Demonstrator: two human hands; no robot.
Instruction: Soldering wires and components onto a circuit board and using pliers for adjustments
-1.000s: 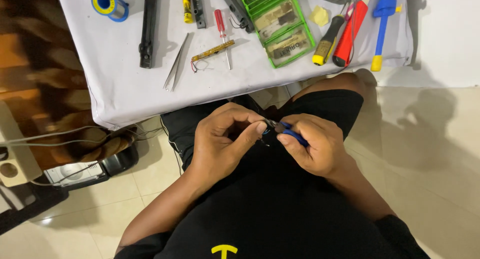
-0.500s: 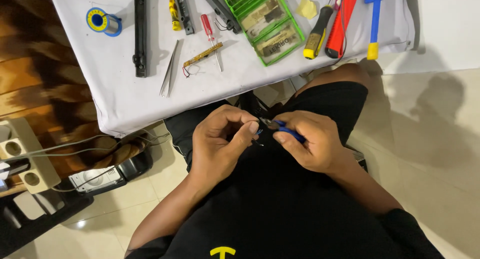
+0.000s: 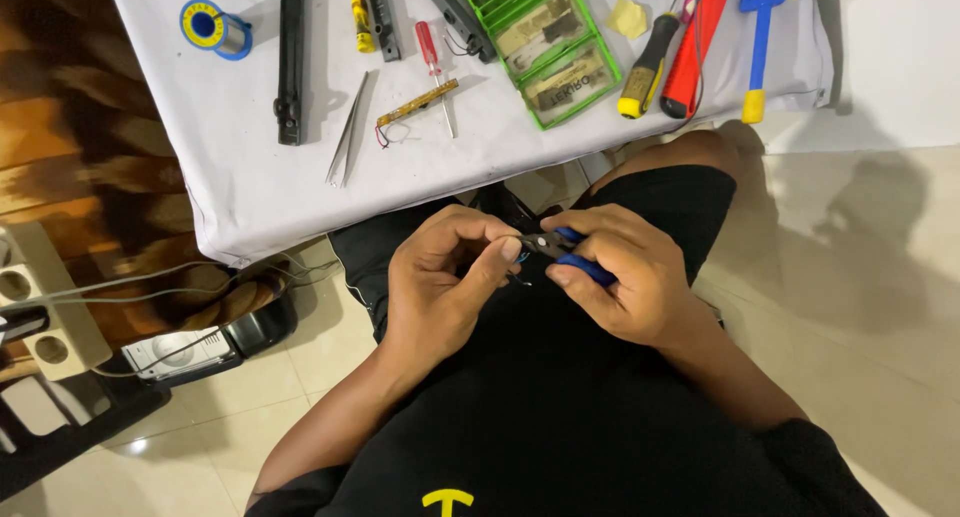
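Observation:
Over my lap, my right hand (image 3: pixel 620 277) grips small blue-handled cutters (image 3: pixel 565 252), jaws pointing left. My left hand (image 3: pixel 440 282) pinches a thin wire (image 3: pixel 518 267) right at those jaws; the piece is tiny and mostly hidden by my fingers. Both hands hover above my black shorts, just below the front edge of a white-covered table (image 3: pixel 260 197).
On the table lie a blue solder spool (image 3: pixel 212 29), a black bar (image 3: pixel 291 57), tweezers (image 3: pixel 347 129), a red screwdriver (image 3: pixel 434 59), a small yellow circuit strip with wires (image 3: pixel 415 104), a green parts box (image 3: pixel 545 45) and several handled tools (image 3: pixel 690 47). A white power strip (image 3: pixel 35 297) sits on the floor at left.
The view has shifted slightly, the table sliding up and left. My hands stay together on the cutters and wire, fingers barely adjusted.

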